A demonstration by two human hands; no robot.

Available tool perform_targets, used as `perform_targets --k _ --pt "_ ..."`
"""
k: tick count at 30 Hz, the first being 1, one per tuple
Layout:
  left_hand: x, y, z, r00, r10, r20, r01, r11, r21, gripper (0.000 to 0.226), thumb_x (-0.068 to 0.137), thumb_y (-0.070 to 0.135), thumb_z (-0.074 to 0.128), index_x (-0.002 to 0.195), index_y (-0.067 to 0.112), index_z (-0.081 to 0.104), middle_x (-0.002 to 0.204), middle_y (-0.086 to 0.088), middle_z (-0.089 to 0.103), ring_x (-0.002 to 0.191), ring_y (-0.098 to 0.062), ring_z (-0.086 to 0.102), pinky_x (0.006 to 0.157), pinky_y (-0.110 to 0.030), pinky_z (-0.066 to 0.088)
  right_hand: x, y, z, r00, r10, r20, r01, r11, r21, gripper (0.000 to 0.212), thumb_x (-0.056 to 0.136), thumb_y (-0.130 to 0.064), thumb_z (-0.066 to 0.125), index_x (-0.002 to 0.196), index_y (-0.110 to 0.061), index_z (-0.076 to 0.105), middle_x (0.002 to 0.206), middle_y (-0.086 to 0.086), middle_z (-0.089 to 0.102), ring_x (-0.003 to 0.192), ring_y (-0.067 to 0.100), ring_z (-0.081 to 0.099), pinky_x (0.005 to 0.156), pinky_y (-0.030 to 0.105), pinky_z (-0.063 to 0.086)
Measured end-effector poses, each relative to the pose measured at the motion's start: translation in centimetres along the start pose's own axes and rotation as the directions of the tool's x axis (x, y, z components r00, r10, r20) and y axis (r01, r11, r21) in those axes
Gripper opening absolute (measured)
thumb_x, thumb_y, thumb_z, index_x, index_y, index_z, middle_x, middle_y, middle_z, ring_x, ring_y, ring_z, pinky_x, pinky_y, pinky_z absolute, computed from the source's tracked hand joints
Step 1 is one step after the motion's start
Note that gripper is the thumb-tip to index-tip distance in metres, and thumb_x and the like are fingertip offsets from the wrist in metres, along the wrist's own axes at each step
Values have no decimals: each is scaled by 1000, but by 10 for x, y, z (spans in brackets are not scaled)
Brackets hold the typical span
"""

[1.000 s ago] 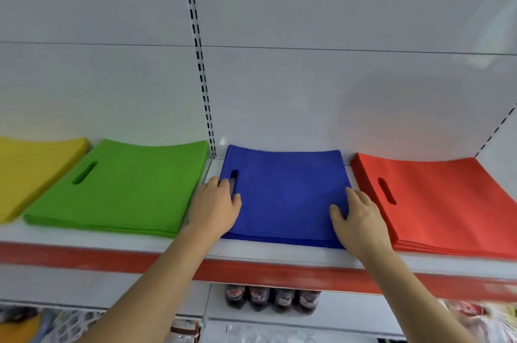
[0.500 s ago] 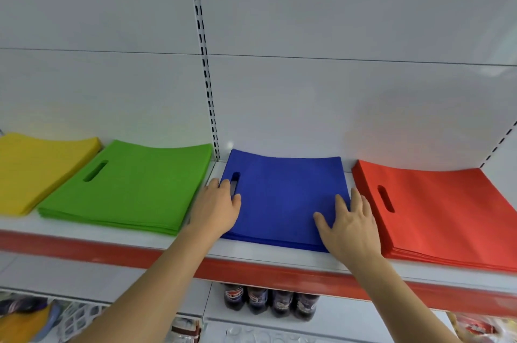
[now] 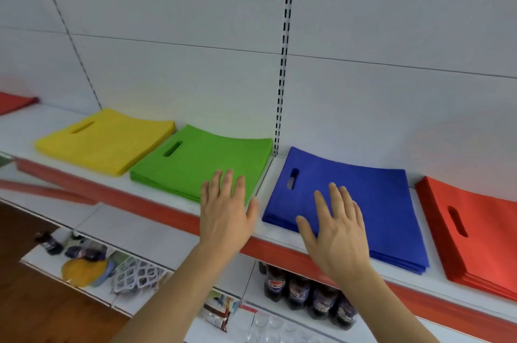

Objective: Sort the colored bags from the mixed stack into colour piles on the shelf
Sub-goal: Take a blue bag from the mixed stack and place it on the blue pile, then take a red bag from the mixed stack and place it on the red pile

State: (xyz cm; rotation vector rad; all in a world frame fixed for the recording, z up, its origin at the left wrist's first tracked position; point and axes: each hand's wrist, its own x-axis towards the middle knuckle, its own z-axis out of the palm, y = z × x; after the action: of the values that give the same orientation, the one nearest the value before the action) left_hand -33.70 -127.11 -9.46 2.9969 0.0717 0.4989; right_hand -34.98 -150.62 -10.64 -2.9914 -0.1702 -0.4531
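The white shelf [image 3: 179,226] bears four full colour piles; both hands' fingers [image 3: 340,197] spread, holding nothing.

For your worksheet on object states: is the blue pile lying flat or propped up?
Flat. The blue pile lies on the shelf, handle slot facing up.

shelf [image 3: 179,204] white, red-edged | piles: yellow [image 3: 106,141], green [image 3: 201,159], blue [image 3: 361,202], red [image 3: 475,230]
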Motion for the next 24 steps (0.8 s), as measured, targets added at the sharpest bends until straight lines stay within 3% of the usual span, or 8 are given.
perform_targets --k 3,9,14,24 --pt "-15 -47 -12 999 -49 8 49 999 24 73 103 62 23 160 19 37 170 -10 28 158 -33 18 127 -57 17 2 -45 -4 998 -68 -3 68 998 13 84 100 -72 17 163 -19 37 174 14 18 162 33 6 129 53 19" --pt "-60 -172 -47 985 -169 -40 171 984 40 68 103 59 34 157 19 45 167 -9 34 157 -32 21 127 -56 16 -8 -178 4 980 -197 -14 198 975 106 80 102 -69 23 159 -16 44 170 17 29 159 37 19 127 56 24" --pt "-97 -276 -68 957 -291 -11 291 954 67 70 106 59 29 163 18 32 172 -10 22 160 -33 12 128 -53 13 -17 -286 24 946 -324 7 320 938 134 83 103 -71 20 160 -15 40 170 17 28 160 36 19 127 55 24" --pt "-124 -453 -82 860 -499 -108 508 856 90 67 105 60 33 158 19 44 167 -9 36 158 -32 23 129 -54 18 25 -490 62 833 -552 24 536 818 210 83 103 -69 19 162 -14 38 171 17 26 161 33 16 129 54 21"
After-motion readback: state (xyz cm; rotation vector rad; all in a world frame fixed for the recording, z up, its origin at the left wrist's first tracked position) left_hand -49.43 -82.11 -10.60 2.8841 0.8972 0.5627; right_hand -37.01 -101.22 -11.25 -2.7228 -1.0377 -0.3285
